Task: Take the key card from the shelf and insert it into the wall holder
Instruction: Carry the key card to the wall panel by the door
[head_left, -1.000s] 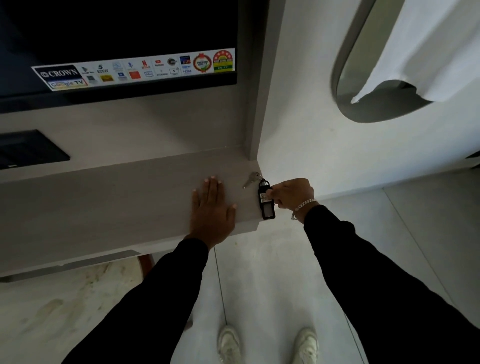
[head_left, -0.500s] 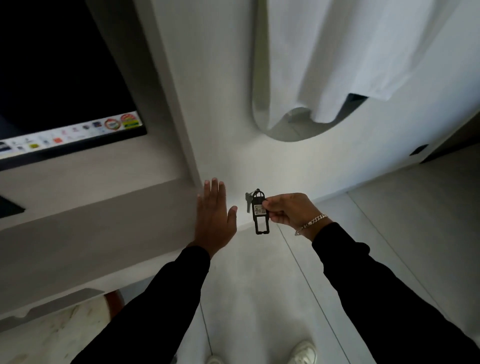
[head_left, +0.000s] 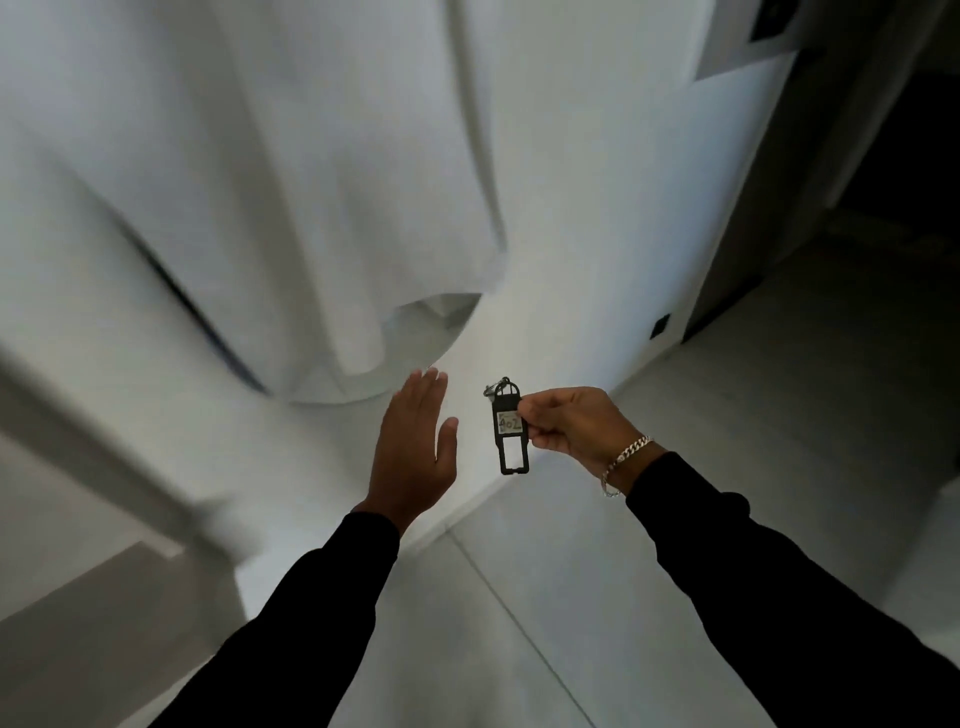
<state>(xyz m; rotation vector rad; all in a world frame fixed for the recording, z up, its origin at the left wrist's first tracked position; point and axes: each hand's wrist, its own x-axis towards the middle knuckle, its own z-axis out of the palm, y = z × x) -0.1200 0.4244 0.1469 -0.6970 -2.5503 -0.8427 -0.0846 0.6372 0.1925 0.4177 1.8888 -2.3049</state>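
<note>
The key card (head_left: 509, 431) is pinched by the right hand (head_left: 566, 426) in mid-air. Just beside it, the left hand (head_left: 413, 447) is held flat and empty. Beyond both, a white cloth (head_left: 311, 182) is draped against the wall (head_left: 597, 208); pale floor tiles (head_left: 519, 597) are seen below.

The key card (head_left: 509, 434) is black with a pale label. Both sleeves (head_left: 769, 587) are black, the bracelet (head_left: 626, 457) silver, the hanging cloth (head_left: 291, 171) white, the floor (head_left: 519, 582) light grey.

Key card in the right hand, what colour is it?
Black, with a small pale label; the key card shows best in the head view.
</note>
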